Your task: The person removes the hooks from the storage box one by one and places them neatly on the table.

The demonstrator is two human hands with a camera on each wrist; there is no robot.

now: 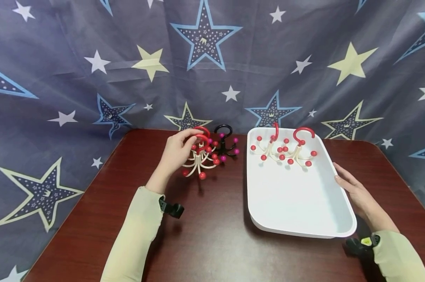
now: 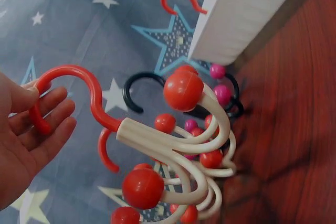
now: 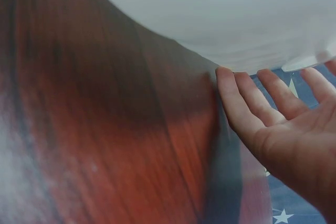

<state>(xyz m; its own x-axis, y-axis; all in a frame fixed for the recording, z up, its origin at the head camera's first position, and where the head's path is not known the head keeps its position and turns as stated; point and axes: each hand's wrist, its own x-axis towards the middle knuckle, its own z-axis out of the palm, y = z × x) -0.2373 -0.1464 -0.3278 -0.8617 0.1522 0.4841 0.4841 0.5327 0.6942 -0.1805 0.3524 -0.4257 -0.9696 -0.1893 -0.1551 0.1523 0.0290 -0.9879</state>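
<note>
My left hand (image 1: 175, 150) pinches the end of the red hook of a cream multi-arm hanger (image 2: 142, 132) between thumb and fingers. Red balls tip its curved arms, which spread downward below the hook. Just behind it, partly hidden, is another cream hanger with a red hook (image 2: 106, 153). A black hanger (image 1: 223, 147) with pink balls stands to their right. My right hand (image 1: 355, 192) touches the outer right side of a white tray (image 1: 293, 207) with outstretched fingers. Two cream hangers, one on the left (image 1: 270, 150) and one on the right (image 1: 298, 152), stand at the tray's far end.
The brown wooden table (image 1: 212, 243) extends around the tray and hangers. A dark cloth printed with stars (image 1: 233, 78) hangs at the table's back edge. Black camera straps are on both wrists.
</note>
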